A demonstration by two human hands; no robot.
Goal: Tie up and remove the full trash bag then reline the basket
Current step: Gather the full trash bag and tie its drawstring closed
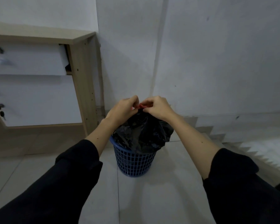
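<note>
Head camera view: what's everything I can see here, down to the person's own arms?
trash bag: one, black, bulging out of the basket, neck gathered at the top
tie: one, red, at the bag's neck between the two hands
basket: one, blue, perforated plastic, on the floor near the wall
cabinet: one, light wood frame with white drawer fronts, at left
keys: dark, hanging from a lower drawer lock
floor: pale tiles
wall: white, behind the basket
left hand: pinches the tie
right hand: pinches the tie
sleeves: two, black, pushed up the forearms
</note>
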